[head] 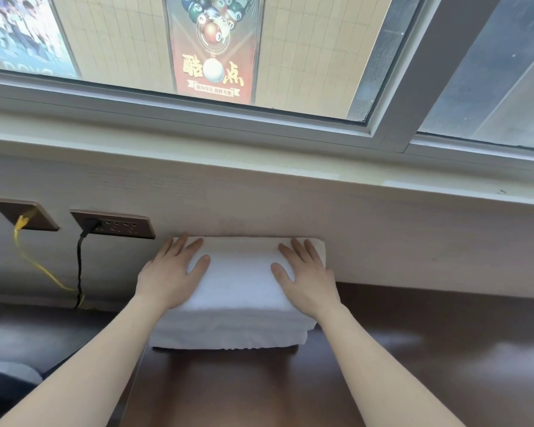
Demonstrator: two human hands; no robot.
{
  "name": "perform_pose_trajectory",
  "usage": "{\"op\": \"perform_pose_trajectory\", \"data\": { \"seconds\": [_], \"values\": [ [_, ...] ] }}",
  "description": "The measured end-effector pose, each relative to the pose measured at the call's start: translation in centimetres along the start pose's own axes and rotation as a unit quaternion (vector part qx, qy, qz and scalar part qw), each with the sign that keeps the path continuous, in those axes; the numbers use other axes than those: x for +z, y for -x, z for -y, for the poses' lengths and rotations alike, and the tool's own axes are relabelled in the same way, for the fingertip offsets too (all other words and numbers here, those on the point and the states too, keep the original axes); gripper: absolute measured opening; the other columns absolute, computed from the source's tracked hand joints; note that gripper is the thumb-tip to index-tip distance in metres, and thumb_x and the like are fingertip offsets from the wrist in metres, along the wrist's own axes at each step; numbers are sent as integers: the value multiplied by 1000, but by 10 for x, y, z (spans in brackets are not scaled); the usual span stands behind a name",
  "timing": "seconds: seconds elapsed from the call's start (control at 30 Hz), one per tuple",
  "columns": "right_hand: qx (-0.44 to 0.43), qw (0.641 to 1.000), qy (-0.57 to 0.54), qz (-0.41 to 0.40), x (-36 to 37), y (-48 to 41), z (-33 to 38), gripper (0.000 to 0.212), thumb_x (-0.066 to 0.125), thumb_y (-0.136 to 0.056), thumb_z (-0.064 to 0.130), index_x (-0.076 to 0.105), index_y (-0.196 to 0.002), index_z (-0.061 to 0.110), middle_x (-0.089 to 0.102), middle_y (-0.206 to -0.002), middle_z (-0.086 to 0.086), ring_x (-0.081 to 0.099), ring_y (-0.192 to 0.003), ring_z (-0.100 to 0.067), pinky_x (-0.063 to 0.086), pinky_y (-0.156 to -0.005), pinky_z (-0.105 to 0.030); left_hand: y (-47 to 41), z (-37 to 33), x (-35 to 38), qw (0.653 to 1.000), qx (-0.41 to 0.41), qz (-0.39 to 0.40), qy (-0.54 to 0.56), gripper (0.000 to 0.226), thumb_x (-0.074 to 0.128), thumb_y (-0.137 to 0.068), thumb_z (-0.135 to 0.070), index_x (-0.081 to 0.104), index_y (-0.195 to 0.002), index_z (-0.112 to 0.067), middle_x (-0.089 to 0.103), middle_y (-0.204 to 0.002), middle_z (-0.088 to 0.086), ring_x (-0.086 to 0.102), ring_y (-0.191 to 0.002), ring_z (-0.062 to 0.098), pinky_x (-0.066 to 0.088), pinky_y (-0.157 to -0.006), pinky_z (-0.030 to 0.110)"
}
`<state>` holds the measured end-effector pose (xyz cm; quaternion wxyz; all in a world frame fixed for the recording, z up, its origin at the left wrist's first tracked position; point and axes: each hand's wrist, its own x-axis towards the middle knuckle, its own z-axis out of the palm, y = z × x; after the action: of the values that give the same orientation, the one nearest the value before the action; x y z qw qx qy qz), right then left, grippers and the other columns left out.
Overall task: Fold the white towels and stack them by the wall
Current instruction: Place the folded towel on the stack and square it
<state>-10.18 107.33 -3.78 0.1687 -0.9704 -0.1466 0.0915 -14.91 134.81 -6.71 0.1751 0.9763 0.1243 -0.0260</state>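
Both hands, L (170, 277) & R (309, 280), fingers flat, holding nothing, press the folded towel stack (235, 300) against the wall (413, 241); uneven push could skew layers.

A: Towel stack (238, 291) on the table (413, 352), back edge against the wall (413, 241).
B: Left hand (170, 277) on its left end, right hand (305, 280) on its right. Sockets (113, 224) on the wall, left of it.
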Motion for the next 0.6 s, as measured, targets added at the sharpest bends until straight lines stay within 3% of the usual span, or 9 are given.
{"op": "perform_pose_trajectory", "data": {
  "seconds": [0.17, 0.3, 0.43, 0.6],
  "values": [
    [0, 1000, 31, 1, -8, 6, -2, 56, 21, -100, 61, 20, -153, 43, 2, -165, 14, -9, -151, -11, 21, -113, -51, 3, 1, -3, 999, 7, -30, -32, 75, 12, -90, -72, 33, -152, -36, 25, -162, -3, 15, -151, 20, 23, -117, 45],
    [18, 999, 37, -30, -20, 19, -14, 57, 23, -98, 64, 23, -151, 44, 10, -165, 9, 1, -152, -20, 21, -112, -50, 15, -26, -11, 990, 85, -92, -58, 79, 15, -88, -73, 44, -146, -28, 47, -150, 1, 33, -143, 25, 27, -115, 45],
    [9, 998, 23, -61, -35, 49, -36, 61, 27, -97, 65, 22, -153, 42, 18, -163, 6, 6, -151, -21, 17, -116, -44, 37, -93, -11, 987, 142, -68, -31, 77, 16, -87, -74, 33, -151, -35, 36, -157, -4, 26, -147, 20, 23, -118, 41],
    [21, 994, 1, -108, -68, 104, -99, 65, 30, -96, 66, 19, -155, 42, 13, -165, 8, 2, -152, -18, 9, -123, -40, 74, -194, 9, 977, 203, -42, -50, 83, 7, -83, -78, 29, -153, -39, 29, -161, -1, 21, -149, 19, 15, -119, 36]
  ]
}}
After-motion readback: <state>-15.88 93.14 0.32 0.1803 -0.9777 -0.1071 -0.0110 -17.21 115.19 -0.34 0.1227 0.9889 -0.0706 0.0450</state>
